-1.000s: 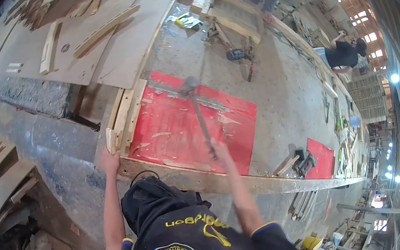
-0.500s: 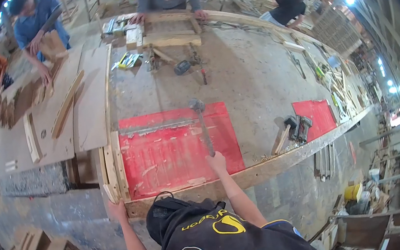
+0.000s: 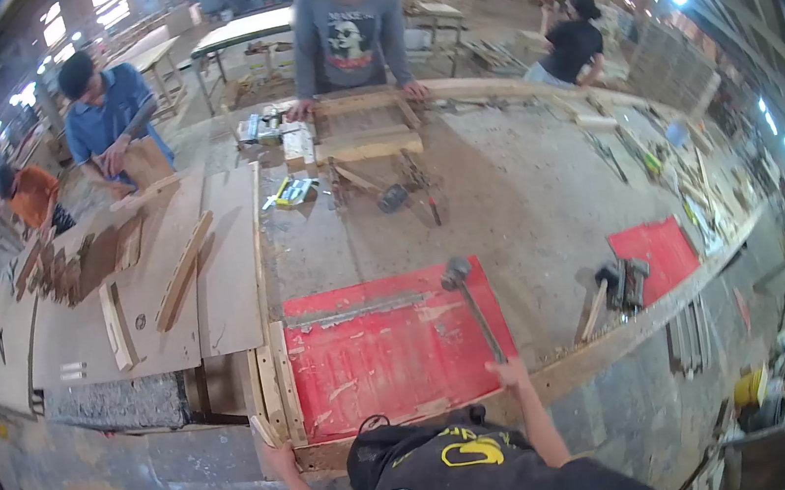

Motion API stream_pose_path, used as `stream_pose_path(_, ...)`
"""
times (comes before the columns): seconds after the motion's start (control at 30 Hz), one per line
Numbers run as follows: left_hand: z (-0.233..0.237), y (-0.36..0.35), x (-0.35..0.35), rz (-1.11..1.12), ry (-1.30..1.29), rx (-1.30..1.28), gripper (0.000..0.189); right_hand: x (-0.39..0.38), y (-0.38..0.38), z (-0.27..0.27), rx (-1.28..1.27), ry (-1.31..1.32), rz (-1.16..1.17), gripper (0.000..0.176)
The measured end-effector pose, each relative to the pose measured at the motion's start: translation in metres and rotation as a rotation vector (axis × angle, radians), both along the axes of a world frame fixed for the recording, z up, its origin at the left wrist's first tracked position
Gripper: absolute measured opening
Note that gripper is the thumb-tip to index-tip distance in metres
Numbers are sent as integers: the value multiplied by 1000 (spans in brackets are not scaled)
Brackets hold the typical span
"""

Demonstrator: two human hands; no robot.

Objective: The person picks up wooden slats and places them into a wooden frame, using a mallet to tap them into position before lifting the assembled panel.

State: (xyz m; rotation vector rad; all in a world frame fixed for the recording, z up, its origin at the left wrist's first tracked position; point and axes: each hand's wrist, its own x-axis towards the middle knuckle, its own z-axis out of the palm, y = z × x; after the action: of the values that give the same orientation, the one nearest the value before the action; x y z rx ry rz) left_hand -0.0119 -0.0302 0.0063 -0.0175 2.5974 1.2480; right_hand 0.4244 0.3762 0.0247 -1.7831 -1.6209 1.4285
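My right hand (image 3: 510,373) is closed round the handle end of a mallet (image 3: 478,316). The mallet's grey head points away from me, over the far right part of a red sheet (image 3: 368,362) on the workbench. At the bench's near left corner, my left hand (image 3: 280,457) grips the end of a short wooden strip (image 3: 264,429). That strip lies alongside upright-running wooden battens (image 3: 280,384) at the left border of the red sheet. The fingers of my left hand are partly hidden.
A wooden frame (image 3: 368,150) sits at the far side before a person in a grey sweatshirt (image 3: 350,37). Another mallet (image 3: 392,197) lies mid-bench. Clamps (image 3: 626,284) rest near a second red sheet (image 3: 657,260). Brown panels (image 3: 160,320) carry wood pieces on the left.
The view has tilted up, showing more of the far side. My right hand and the mallet have shifted slightly right over the red sheet. My left hand stays at the wooden strip.
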Motion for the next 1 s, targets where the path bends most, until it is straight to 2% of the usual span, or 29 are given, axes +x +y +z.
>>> stream_pose_path(0.03, -11, -1, -3, 9, -13, 6, 55, -12, -28, 61, -124, -42, -98, 29)
stream_pose_path(0.07, -26, -5, -7, 21, -31, 15, 55, 5, -38, 48, -184, 106, -122, 30)
stream_pose_path(0.17, -50, -9, -13, 75, -58, 66, 54, 8, -76, 101, -7, 399, -209, 24)
stream_pose_path(0.27, -25, -1, -6, 93, -139, 94, 52, 12, -67, 128, 201, 481, -441, 25)
stream_pose_path(0.33, -12, 1, -4, 92, -105, -3, 52, 12, -47, 149, 491, 284, -398, 27)
stream_pose_path(0.37, -2, 7, -1, 88, -77, -79, 52, 13, -34, 152, 387, 304, -439, 18)
stream_pose_path(0.4, 4, 7, 2, 80, -44, -154, 53, 15, -23, 148, 285, 327, -483, 12)
stream_pose_path(0.5, 4, 6, 3, 76, -41, -120, 54, 6, 12, 88, 479, -245, -480, 26)
stream_pose_path(0.53, -10, 2, 0, 74, -58, -89, 55, 6, 20, 59, 527, -410, -496, 27)
stream_pose_path(0.6, -6, 3, 2, 69, -69, -56, 55, 15, 29, -2, 504, -521, -473, 30)
stream_pose_path(0.67, 2, 9, 2, 85, -65, -71, 54, 46, 70, -66, 240, -208, -328, 33)
stream_pose_path(0.7, 3, 12, 4, 92, -60, -112, 53, 55, 74, -73, -89, 87, -247, 36)
stream_pose_path(0.73, 2, 5, 1, 90, -55, -160, 53, 44, 58, -54, -38, -11, -314, 30)
stream_pose_path(0.8, -8, 2, -3, 102, -72, -66, 51, 3, 80, 23, 114, -206, -407, 21)
stream_pose_path(0.87, -15, 1, 2, 121, -84, -39, 50, -9, 90, 16, 59, 0, -435, 17)
stream_pose_path(0.9, -1, 3, 6, 120, -84, -74, 49, -7, 84, 5, 19, 100, -458, 16)
stream_pose_path(1.0, 5, 6, 3, 124, -85, -131, 47, -5, 61, -20, -124, 157, -373, 19)
